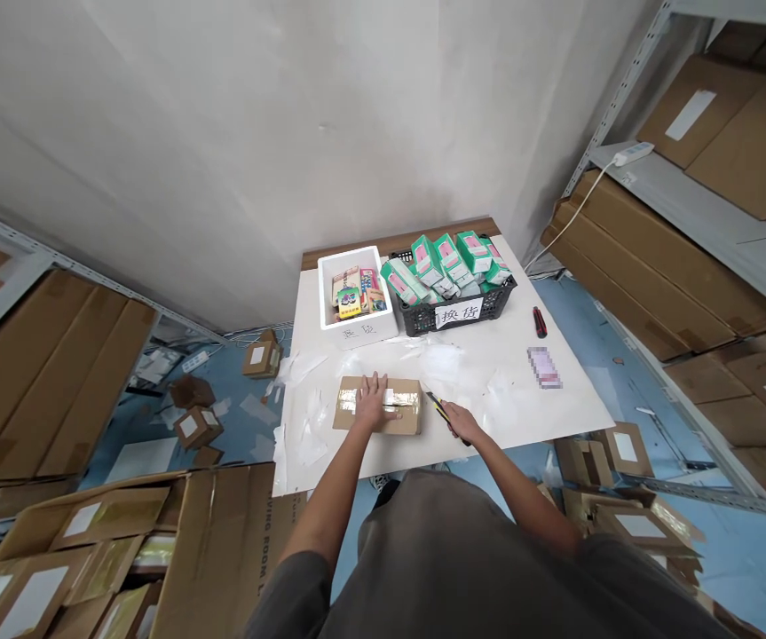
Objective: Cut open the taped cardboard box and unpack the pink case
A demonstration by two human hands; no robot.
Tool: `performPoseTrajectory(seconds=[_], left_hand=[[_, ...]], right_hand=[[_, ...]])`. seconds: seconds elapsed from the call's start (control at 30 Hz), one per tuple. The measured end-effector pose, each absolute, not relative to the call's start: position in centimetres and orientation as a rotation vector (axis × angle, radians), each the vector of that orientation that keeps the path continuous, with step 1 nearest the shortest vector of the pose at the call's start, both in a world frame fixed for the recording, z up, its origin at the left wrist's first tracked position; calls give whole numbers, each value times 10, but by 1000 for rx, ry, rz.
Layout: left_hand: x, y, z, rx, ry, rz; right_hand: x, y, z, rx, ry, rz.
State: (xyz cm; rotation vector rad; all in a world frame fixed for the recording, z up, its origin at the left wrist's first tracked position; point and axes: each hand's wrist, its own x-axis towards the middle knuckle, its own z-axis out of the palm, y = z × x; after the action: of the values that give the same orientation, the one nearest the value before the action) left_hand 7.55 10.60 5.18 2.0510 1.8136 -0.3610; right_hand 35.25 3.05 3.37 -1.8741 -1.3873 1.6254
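A taped cardboard box (346, 414) lies on the white-topped table (489, 422) close to its front edge. My left hand (372, 404) rests flat on top of the box, fingers spread. In my right hand (462, 422) is a black and yellow box cutter (437, 406), its tip pointing toward the box's right end and a little apart from it. Clear tape runs along the box top, with a dark slit line showing near my left hand.
Behind the box stand a white foam bin (359, 334) holding small packets and a black crate (415, 321) heaped with green-and-white boxes. A red-black tool (540, 322) and a blurred pink item (545, 367) lie right. A large carton (223, 532) stands left; shelves flank both sides.
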Motion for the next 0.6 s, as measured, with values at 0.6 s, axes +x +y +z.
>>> performPoseTrajectory(seconds=[0.6], left_hand=[[47, 123, 20, 2340, 1616, 31]], right_hand=[[292, 14, 51, -2132, -2099, 776]])
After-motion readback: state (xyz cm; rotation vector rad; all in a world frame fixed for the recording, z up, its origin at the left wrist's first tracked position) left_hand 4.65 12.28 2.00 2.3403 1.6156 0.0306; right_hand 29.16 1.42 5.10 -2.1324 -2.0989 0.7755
